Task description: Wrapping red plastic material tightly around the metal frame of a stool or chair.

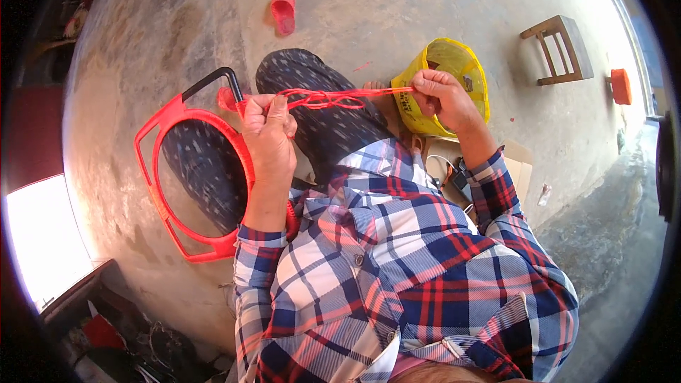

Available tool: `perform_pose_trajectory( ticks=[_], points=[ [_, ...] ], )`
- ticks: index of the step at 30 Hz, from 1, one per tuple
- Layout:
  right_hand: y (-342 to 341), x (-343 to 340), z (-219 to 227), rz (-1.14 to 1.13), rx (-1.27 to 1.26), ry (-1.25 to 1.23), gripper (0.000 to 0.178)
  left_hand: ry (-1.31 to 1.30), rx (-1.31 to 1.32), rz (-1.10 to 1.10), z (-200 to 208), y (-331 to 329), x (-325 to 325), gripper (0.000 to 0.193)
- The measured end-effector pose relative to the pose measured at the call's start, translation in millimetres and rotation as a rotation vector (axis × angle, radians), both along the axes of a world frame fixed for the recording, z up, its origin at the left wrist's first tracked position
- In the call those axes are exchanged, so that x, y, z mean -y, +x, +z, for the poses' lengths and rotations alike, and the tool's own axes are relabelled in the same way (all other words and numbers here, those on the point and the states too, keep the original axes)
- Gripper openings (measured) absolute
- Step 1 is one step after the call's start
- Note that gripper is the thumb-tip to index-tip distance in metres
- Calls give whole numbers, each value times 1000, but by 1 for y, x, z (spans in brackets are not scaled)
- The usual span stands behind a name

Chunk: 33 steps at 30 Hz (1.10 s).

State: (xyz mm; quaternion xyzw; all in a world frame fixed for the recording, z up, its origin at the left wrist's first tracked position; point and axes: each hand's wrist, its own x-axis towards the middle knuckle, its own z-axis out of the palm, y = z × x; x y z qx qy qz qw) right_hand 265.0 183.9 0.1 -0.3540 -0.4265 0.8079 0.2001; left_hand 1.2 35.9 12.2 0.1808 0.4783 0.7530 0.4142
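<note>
A bundle of red cord (323, 99) stretches between my two hands above my knee. My left hand (269, 124) is closed on its left end, next to the black handle (216, 78) of a red ring-shaped frame (152, 191). This frame lies over my left thigh, with dark patterned trousers showing through its opening. My right hand (443, 96) pinches the cord's other end, where the strands run straight and taut. Nearer the middle the strands loop loosely. Whether my left fingers also touch the frame is hidden.
A yellow bag-lined bin (406, 110) stands just beyond my right hand, with an open cardboard box (521, 163) beside it. Farther off are a red slipper (283, 13), a wooden stool (567, 53) and an orange-red block-shaped object (621, 86). Dark clutter (128, 340) fills the lower left.
</note>
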Motion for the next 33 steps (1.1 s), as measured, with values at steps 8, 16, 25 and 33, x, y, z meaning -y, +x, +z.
perform_pose_trajectory(
  ticks=[8,16,25,33],
  points=[
    [-10,17,-17,103,224,288,6,17,39,-26,0,-4,1,10],
    [-19,3,-39,-358,-71,-71,5,24,41,-5,3,7,1,9],
    [-3,2,-35,-77,281,348,10,31,-3,-22,1,4,-1,11],
    [29,-5,-29,-219,-354,-265,6,57,63,-130,-2,8,-2,11]
  ],
)
